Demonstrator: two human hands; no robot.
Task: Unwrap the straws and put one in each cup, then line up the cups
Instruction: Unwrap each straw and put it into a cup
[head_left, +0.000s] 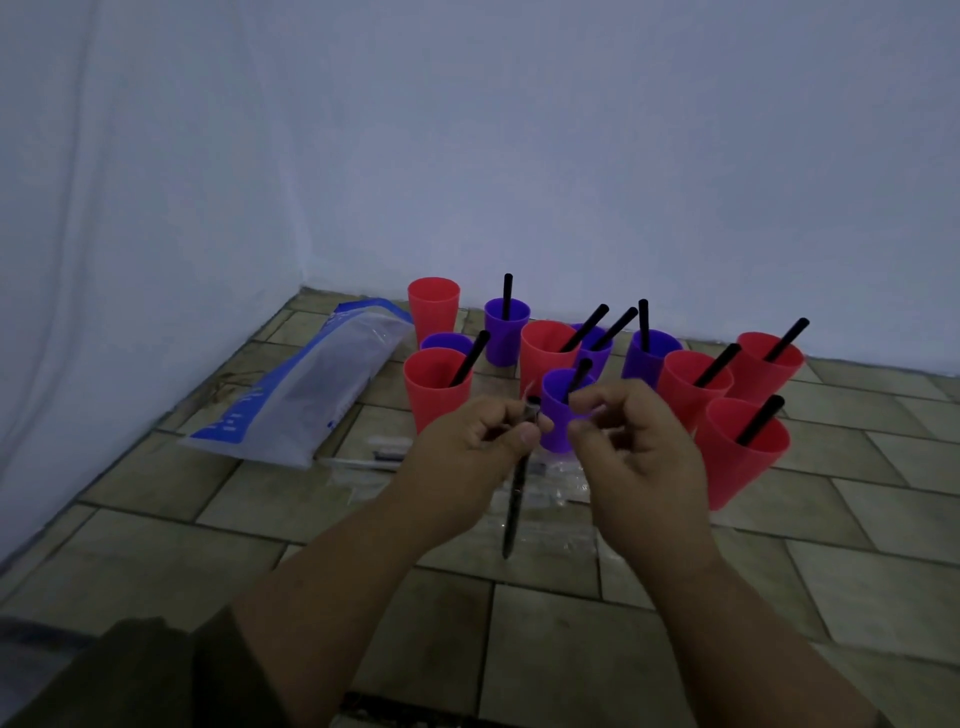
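1. Black straw (516, 501) hung upright from my left grip (467, 452), which was curled round its upper end, just in front of the cluster of cups. Its lower tip hung above the tiled floor (571, 623).
2. My right grip (639, 441) was narrow, thumb and forefinger pinched together close to the straw's top, on what looked like the clear wrapper (531, 394). The film was too faint to be sure how much of it was off.
3. I judged this to be the unwrapping step, late in the task. Nine cups held a straw, among them the near purple cup (556, 431) right behind my hands.
4. Two cups showed no straw: the red cup (434, 312) at the back left and the purple cup (447, 343) just in front of it.
5. Next, the film had to be peeled clear. The bare straw then needed a reach over the front red cup (436, 405) without knocking its straw.
6. The cups stood bunched, not in a row, so lining up was not yet done.
7. Spent wrappers (550, 480) lay on the floor beneath my hands, and the straw bag (301, 384) lay to the left.
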